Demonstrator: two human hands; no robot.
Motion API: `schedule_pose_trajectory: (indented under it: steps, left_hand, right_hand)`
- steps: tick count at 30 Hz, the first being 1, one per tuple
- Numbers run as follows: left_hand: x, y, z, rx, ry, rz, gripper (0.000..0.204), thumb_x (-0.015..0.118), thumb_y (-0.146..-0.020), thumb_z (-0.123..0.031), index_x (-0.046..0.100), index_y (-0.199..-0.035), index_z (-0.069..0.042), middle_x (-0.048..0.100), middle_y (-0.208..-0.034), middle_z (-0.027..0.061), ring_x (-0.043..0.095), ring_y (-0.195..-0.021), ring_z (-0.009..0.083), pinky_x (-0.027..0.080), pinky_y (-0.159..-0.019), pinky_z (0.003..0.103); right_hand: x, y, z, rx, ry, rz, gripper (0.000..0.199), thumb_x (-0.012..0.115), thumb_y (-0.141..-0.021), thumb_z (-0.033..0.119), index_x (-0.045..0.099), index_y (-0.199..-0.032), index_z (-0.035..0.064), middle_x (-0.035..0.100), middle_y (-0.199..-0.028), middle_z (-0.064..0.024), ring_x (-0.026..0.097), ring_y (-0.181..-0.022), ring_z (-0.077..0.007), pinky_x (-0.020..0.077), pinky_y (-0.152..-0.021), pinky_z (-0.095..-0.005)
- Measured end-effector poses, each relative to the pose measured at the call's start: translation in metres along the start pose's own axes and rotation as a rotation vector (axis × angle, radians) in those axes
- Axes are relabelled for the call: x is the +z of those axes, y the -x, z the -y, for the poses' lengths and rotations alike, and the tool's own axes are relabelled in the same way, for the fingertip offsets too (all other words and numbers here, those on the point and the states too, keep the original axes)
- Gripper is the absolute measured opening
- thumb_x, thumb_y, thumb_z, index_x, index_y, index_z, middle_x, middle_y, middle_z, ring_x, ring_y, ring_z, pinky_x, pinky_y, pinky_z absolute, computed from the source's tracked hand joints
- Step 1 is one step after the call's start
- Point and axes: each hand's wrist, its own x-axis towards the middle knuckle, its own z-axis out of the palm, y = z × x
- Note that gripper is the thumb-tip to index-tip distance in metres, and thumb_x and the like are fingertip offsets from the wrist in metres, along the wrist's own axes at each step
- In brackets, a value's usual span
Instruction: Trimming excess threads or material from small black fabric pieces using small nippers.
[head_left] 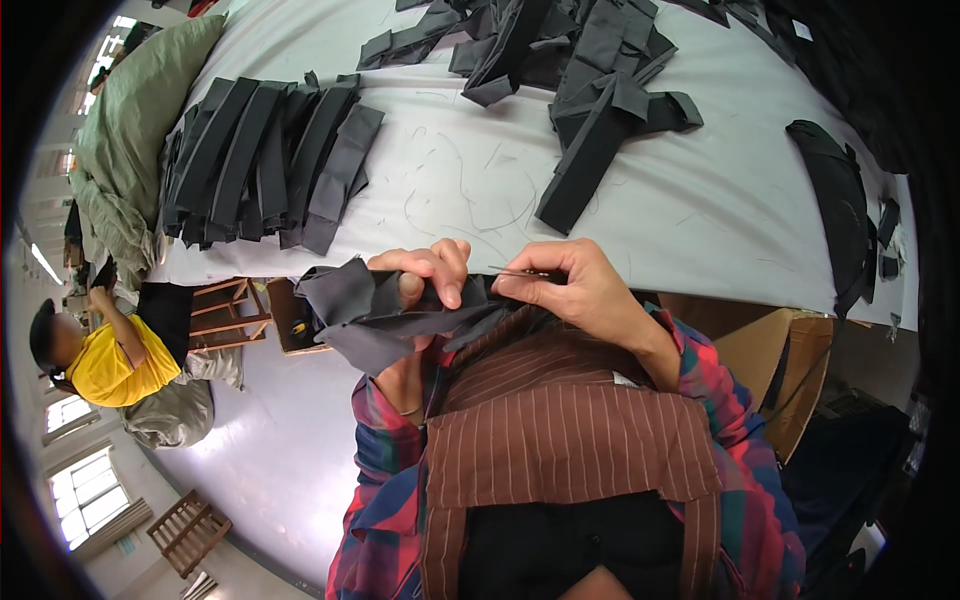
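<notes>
At the table's near edge, my left hand [428,272] is closed on a folded dark grey fabric piece [365,325], whose loose flaps hang over the wrist. Beside it, my right hand [595,295] pinches a small, thin metal tool [530,273] with a pointed end. That point is aimed left, close to the fabric and the left fingers. Too little of the tool shows between the fingers to tell its exact kind. A brown striped apron [570,440] lies below both hands.
Dark fabric strips [265,165] lie in a row at the left of the white-covered table [700,200]. More strips [590,120] are heaped at the far middle. A black fabric piece [830,200] lies right, above a cardboard box [800,360]. A person in yellow [125,355] is at left.
</notes>
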Motion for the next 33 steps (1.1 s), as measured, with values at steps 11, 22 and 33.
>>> schedule_pose_trajectory:
  steps: [11,22,33]
  left_hand:
    - [0.011,-0.001,0.007,0.11,-0.114,-0.095,0.014,0.057,-0.093,-0.017,0.062,-0.1,-0.006,0.06,-0.069,0.0081,0.048,-0.066,0.017,0.035,-0.071,0.036]
    - [0.004,-0.002,-0.007,-0.227,0.242,-0.651,0.043,0.055,-0.093,-0.022,0.045,-0.132,-0.006,0.057,-0.089,0.006,0.053,-0.081,0.0184,0.046,-0.083,0.039]
    - [0.021,-0.007,0.022,-0.44,-0.073,-0.689,0.047,0.046,-0.093,-0.011,0.035,-0.138,-0.002,0.056,-0.117,0.013,0.06,-0.096,0.0228,0.049,-0.09,0.036]
  right_hand:
    - [0.007,-0.007,-0.012,-0.182,0.209,-0.226,0.012,0.06,-0.077,0.01,0.064,-0.081,-0.0017,0.057,-0.062,-0.0091,0.048,-0.056,-0.0095,0.0413,-0.055,-0.0263]
    - [-0.011,0.009,0.025,-0.319,0.445,-0.273,0.034,0.071,-0.073,0.005,0.063,-0.106,0.0075,0.061,-0.093,-0.0069,0.06,-0.084,-0.0205,0.0472,-0.075,-0.0293]
    - [-0.027,-0.011,0.008,-0.318,0.076,-0.03,0.025,0.07,-0.077,0.014,0.06,-0.097,0.0025,0.062,-0.077,-0.0071,0.06,-0.073,-0.0192,0.046,-0.067,-0.0315]
